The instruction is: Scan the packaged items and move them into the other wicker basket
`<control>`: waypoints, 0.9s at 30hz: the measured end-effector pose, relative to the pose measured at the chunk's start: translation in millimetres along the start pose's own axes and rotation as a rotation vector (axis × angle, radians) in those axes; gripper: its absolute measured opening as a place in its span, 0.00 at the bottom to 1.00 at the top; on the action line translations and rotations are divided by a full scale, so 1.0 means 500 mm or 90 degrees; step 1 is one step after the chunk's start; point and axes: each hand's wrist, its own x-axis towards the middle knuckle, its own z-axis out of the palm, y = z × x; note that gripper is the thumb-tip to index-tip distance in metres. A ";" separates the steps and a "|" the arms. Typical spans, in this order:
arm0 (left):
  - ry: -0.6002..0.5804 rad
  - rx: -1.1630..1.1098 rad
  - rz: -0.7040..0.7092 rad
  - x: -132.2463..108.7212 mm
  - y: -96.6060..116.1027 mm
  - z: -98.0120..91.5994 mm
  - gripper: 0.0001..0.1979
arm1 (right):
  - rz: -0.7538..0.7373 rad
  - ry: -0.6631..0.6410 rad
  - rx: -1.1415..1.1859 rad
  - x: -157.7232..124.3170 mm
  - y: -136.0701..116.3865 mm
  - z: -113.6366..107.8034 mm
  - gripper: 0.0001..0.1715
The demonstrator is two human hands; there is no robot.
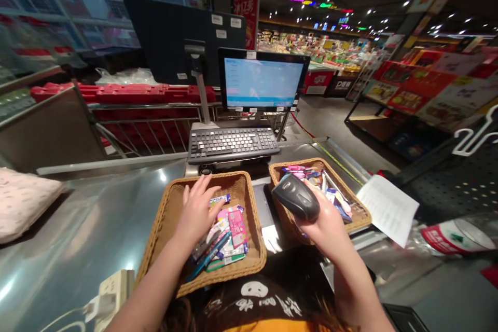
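Note:
My left hand (198, 208) is over the left wicker basket (160, 241), fingers spread above its contents. In that basket lie a pink packet (237, 228), a blue pen (210, 257), a small blue wrapped item (220, 199) near my fingertips, and several other small packets. My right hand (322, 218) grips a black barcode scanner (298, 197), held over the near left side of the right wicker basket (360, 216). Several small packaged items (336, 199) fill that basket, partly hidden by the scanner and hand.
Behind the baskets stand a keyboard (233, 141) and a lit monitor (264, 83). On the right are a paper sheet (387, 207) and a plastic bottle (457, 237) lying on its side. A power strip (114, 290) and a pale cushion-like bundle (25, 202) are at left.

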 end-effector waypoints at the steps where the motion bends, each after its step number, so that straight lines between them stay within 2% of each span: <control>1: -0.006 -0.012 0.013 0.017 0.020 0.006 0.17 | 0.017 0.018 -0.010 -0.006 0.014 -0.011 0.29; 8: -0.136 -0.069 0.134 0.135 0.154 0.087 0.15 | 0.077 0.107 -0.049 -0.035 0.108 -0.085 0.29; 14: -0.197 -0.067 0.297 0.231 0.261 0.190 0.18 | 0.111 0.116 -0.046 -0.045 0.171 -0.116 0.31; 19: -0.251 -0.083 0.452 0.287 0.340 0.286 0.21 | 0.122 0.110 -0.023 -0.041 0.213 -0.127 0.36; 23: -0.271 -0.086 0.531 0.315 0.388 0.345 0.17 | 0.119 0.120 -0.012 -0.032 0.234 -0.131 0.36; 27: -0.247 -0.101 0.573 0.330 0.406 0.371 0.13 | 0.115 0.127 0.004 -0.027 0.258 -0.133 0.35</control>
